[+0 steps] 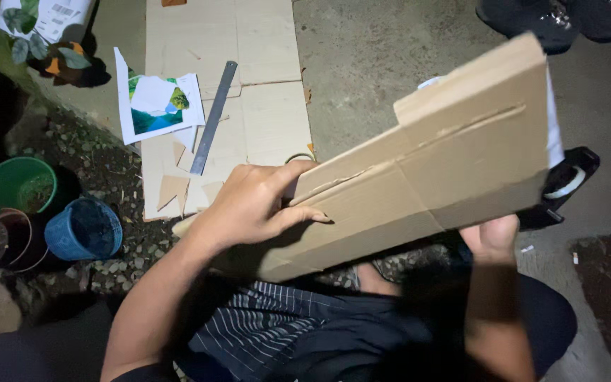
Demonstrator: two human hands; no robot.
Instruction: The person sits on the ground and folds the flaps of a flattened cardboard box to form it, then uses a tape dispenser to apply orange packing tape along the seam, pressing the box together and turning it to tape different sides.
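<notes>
The person is crouched over the ground with a long piece of cardboard [419, 170] lifted up off it, tilted so the far end rises away to the right. The left hand [249, 205] is clamped on the near edge, thumb on the top face and fingers curled over the border. The right hand [493, 237] sits under the far end; I can only see its knuckles below the lower edge, so it looks closed on the board, though I can't see how firm that hold is.

What worries me is the score line running along the board just past the left thumb. The panel is held only at its two ends, and if either hand twists, I'd guess it folds or tears along that groove. The light is poor too, which makes an edge easy to misjudge.

Beyond the left hand, flat on the ground, lies a bigger cardboard sheet [263, 78] with a metal ruler [213, 117] across it, a few cut scraps [173, 189], and a printed paper [157, 102] at its left side. Lowered carelessly, the board could knock those out of place. A black tape dispenser [567, 180] sits just behind the right hand, close enough to catch the raised end. The green pot [15, 185] and blue pot [83, 230] stand well off to the left.
</notes>
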